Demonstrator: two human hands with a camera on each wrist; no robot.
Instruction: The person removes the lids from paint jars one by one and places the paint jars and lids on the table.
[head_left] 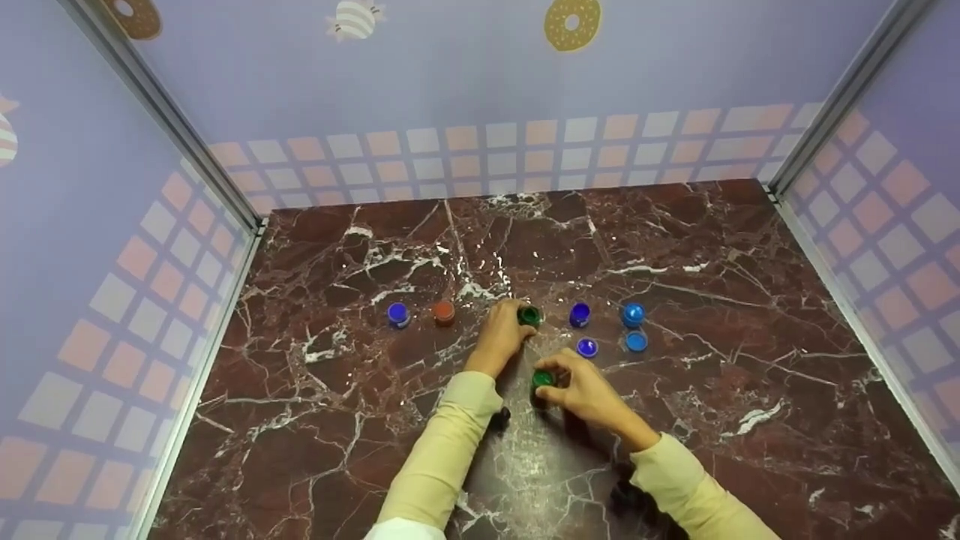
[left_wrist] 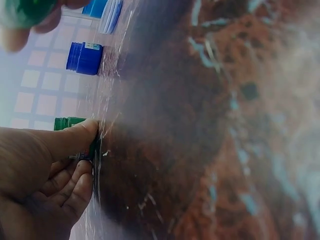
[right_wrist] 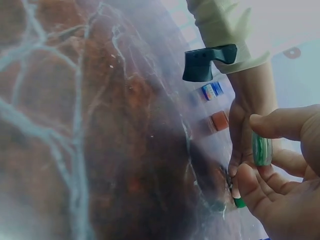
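My left hand (head_left: 501, 331) grips a small green paint jar (head_left: 529, 315) that stands uncapped on the marbled tabletop; in the left wrist view the thumb and fingers hold the green jar (left_wrist: 67, 123) low down, its threaded neck showing. Nearer to me, my right hand (head_left: 581, 386) pinches a green lid (head_left: 543, 379) by its rim between thumb and fingers. The right wrist view shows that lid (right_wrist: 262, 149) edge-on, held above the table. Part of the green jar (right_wrist: 239, 202) appears there beyond the left hand.
Right of the green jar stand an uncapped purple-blue jar (head_left: 580, 314) and a light blue jar (head_left: 634, 314). Their lids, purple (head_left: 587, 347) and light blue (head_left: 636, 342), lie in front of them. To the left are a blue jar (head_left: 398, 314) and an orange jar (head_left: 444, 313). Patterned walls (head_left: 480, 150) surround the table.
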